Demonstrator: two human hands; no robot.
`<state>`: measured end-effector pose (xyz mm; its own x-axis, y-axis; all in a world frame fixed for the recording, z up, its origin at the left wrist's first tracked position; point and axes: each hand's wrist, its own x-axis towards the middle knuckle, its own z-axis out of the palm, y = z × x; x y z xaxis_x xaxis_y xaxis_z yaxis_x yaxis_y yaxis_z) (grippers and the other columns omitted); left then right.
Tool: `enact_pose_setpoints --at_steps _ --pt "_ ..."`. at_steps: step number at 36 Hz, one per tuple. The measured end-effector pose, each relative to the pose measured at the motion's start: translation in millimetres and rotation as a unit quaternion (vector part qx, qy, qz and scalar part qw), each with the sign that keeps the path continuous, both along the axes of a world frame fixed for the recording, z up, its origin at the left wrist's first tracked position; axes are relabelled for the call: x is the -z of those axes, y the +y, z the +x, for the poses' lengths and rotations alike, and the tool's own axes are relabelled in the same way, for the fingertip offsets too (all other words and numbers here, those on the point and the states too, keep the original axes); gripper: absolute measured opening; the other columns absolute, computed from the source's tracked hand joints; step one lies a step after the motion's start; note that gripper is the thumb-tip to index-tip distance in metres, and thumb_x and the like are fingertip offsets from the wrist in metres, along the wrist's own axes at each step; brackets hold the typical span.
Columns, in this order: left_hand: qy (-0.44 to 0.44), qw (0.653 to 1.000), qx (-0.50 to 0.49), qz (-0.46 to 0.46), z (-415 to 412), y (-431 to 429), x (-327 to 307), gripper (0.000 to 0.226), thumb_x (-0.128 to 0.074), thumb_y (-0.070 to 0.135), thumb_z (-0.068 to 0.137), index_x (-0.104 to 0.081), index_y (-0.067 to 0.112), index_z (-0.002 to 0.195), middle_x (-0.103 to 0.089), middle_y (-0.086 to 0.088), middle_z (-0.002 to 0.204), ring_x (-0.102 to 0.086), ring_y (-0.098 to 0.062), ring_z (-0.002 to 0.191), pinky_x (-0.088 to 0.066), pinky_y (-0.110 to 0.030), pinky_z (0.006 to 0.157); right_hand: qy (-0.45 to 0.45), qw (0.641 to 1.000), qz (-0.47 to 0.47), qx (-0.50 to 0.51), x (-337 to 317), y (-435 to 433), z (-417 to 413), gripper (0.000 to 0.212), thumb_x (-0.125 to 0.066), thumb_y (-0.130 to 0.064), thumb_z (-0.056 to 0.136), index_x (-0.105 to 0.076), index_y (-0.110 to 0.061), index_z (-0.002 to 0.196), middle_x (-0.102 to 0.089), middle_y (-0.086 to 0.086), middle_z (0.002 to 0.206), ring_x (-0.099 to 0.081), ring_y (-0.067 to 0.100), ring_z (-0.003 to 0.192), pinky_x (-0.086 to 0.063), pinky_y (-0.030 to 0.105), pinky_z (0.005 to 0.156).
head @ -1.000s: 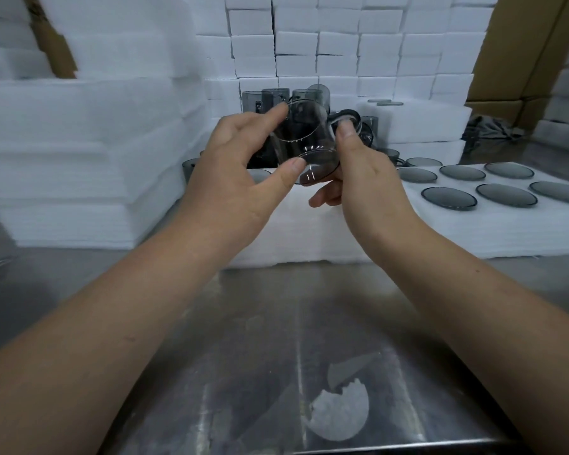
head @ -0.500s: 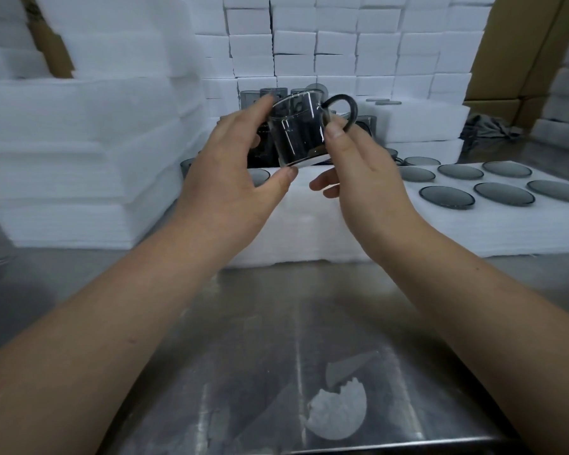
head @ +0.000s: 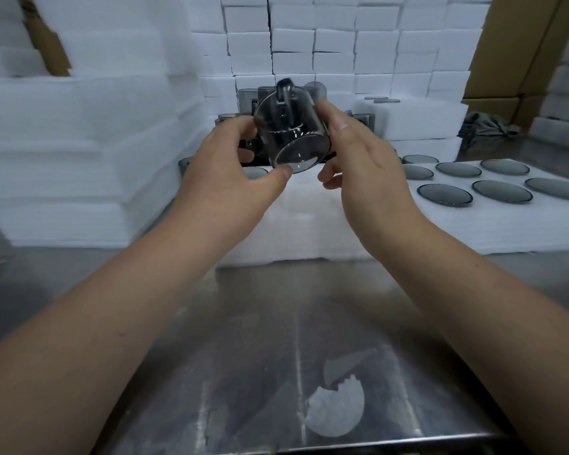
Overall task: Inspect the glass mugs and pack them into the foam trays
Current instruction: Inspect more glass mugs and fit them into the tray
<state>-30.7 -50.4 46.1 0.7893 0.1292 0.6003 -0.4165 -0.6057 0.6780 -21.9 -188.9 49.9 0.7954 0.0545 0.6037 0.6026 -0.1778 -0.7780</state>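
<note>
A smoky grey glass mug (head: 291, 131) is held up in the air between both hands, tilted with its base toward me and its handle pointing up. My left hand (head: 230, 174) grips its left side, thumb under the base rim. My right hand (head: 363, 159) holds the right side with fingers curled against the wall. Behind it stand more grey mugs (head: 248, 100), partly hidden. A white foam tray (head: 309, 208) lies on the table under my hands; to the right, several mugs (head: 444, 194) sit sunk in its pockets.
Stacks of white foam sheets (head: 63, 152) rise on the left, small white boxes (head: 342, 44) are piled at the back, brown cartons (head: 513, 44) at the right. A torn foam scrap (head: 337, 412) lies on the steel table (head: 276, 323) near me.
The mug has been turned in my hands: its handle swung from the right side to the top, and its base now faces me. Both hands stayed at about the same height.
</note>
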Motion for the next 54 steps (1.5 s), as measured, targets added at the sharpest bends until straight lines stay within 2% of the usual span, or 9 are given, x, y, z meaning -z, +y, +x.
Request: enact_pose_setpoints --at_steps 7,15,20,30,34,39,45,49,54 --pt "0.047 0.999 0.013 -0.02 1 2 -1 0.034 -0.071 0.037 0.07 -0.047 0.04 0.094 -0.057 0.019 0.106 -0.055 -0.005 0.103 -0.047 -0.026 0.077 -0.021 1.0 0.003 0.001 2 0 0 0.054 -0.033 -0.042 0.085 -0.054 -0.019 0.13 -0.052 -0.013 0.087 -0.049 0.01 0.093 -0.04 0.047 0.099" --pt "0.092 0.995 0.028 -0.035 -2 1 -2 0.06 -0.067 0.048 0.056 -0.054 0.03 0.112 -0.062 0.011 0.111 -0.057 -0.012 0.105 -0.048 -0.038 0.091 -0.054 0.997 0.05 -0.016 3 0 -3 0.052 -0.039 -0.031 0.086 -0.047 -0.011 0.133 -0.054 -0.005 0.108 -0.048 0.01 0.1 -0.041 0.044 0.101" --pt "0.101 0.993 0.049 -0.048 -1 2 -1 0.047 -0.078 0.034 0.066 -0.059 0.022 0.107 -0.068 0.009 0.101 -0.06 -0.011 0.101 -0.048 -0.041 0.092 -0.082 0.995 0.061 -0.011 4 -2 0 0.046 -0.041 -0.028 0.086 -0.05 -0.016 0.13 -0.058 -0.014 0.086 -0.053 0.001 0.081 -0.044 0.028 0.084" --pt "0.077 0.994 0.041 -0.063 -3 0 -4 0.051 -0.069 0.041 0.057 -0.056 0.03 0.105 -0.065 0.009 0.11 -0.058 -0.017 0.108 -0.046 -0.045 0.095 -0.082 0.995 0.059 -0.014 5 -4 1 0.033 -0.041 -0.03 0.085 -0.051 -0.026 0.117 -0.061 -0.013 0.084 -0.055 -0.004 0.078 -0.043 0.023 0.079" --pt "0.057 0.996 0.038 -0.059 -4 -1 -6 0.047 -0.067 0.043 0.059 -0.053 0.04 0.104 -0.062 0.01 0.112 -0.061 -0.017 0.104 -0.048 -0.044 0.092 -0.065 0.995 0.068 -0.014 5 -5 5 0.028 -0.038 -0.036 0.085 -0.048 -0.03 0.111 -0.064 -0.011 0.085 -0.058 0.0 0.081 -0.044 0.023 0.08" --pt "0.027 0.996 0.047 -0.073 -5 0 -7 0.047 -0.073 0.038 0.061 -0.046 0.047 0.097 -0.057 0.015 0.115 -0.06 -0.011 0.104 -0.049 -0.04 0.092 -0.04 0.996 0.081 -0.011 5 -4 7 0.022 -0.034 -0.039 0.084 -0.049 -0.034 0.1 -0.066 -0.001 0.088 -0.057 0.0 0.074 -0.04 0.007 0.061" --pt "-0.013 1.0 0.019 -0.014 -2 3 -3 0.053 -0.077 0.026 0.071 -0.035 0.046 0.096 -0.052 0.026 0.103 -0.06 -0.006 0.098 -0.049 -0.028 0.08 -0.015 0.998 0.063 0.015 4 -5 7 0.018 -0.033 -0.044 0.082 -0.05 -0.037 0.082 -0.065 -0.007 0.087 -0.057 0.0 0.074 -0.042 0.014 0.066" --pt "-0.026 0.999 -0.015 0.044 0 2 -1 0.054 -0.072 0.022 0.071 -0.03 0.048 0.094 -0.05 0.024 0.104 -0.057 -0.005 0.097 -0.042 -0.019 0.07 -0.002 1.0 0.025 0.003 4 -4 7 0.043 -0.042 -0.053 0.077 -0.057 -0.031 0.11 -0.064 -0.015 0.089 -0.059 0.0 0.082 -0.042 0.019 0.073" --pt "-0.032 0.993 -0.036 0.107 1 4 2 0.056 -0.068 0.018 0.072 -0.028 0.048 0.099 -0.05 0.014 0.115 -0.055 -0.009 0.099 -0.044 -0.024 0.071 0.023 0.998 -0.056 -0.009 9 -1 8 0.079 -0.063 -0.052 0.064 -0.04 -0.031 0.137 -0.06 -0.016 0.107 -0.059 -0.006 0.091 -0.046 0.014 0.079"
